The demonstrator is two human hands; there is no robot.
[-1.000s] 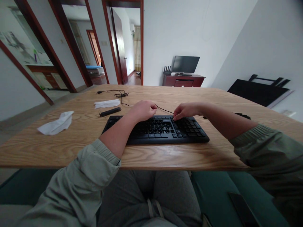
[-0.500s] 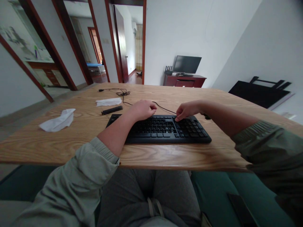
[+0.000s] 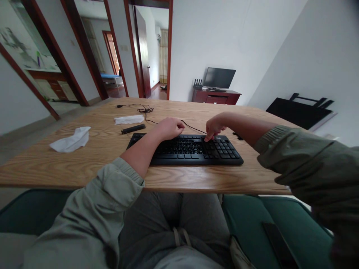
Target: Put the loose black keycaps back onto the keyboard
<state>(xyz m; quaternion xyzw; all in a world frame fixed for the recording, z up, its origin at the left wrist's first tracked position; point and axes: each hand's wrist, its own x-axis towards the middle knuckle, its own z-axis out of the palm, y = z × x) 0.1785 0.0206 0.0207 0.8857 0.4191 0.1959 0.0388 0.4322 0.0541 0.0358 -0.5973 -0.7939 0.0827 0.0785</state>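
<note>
A black keyboard lies flat on the wooden table in front of me. My left hand rests at its back edge with the fingers curled in; their tips, and anything in them, are hidden. My left forearm covers the keyboard's left end. Over the keys left of the number pad, my right hand is closed and points down, thumb and fingertips pressed together at the keys. Whatever it may pinch is too small to make out. A small dark object lies just behind the keyboard's right end, under my right forearm.
The keyboard's cable runs to a coiled bundle at the back left. Left of the keyboard are a black bar-shaped object, a folded white tissue and a crumpled tissue. The table's front edge is close to my lap.
My right hand has shifted slightly left and its wrist has turned, with the fingertips still at the keys. My left hand keeps its place on the keyboard. The camera view has moved a little.
</note>
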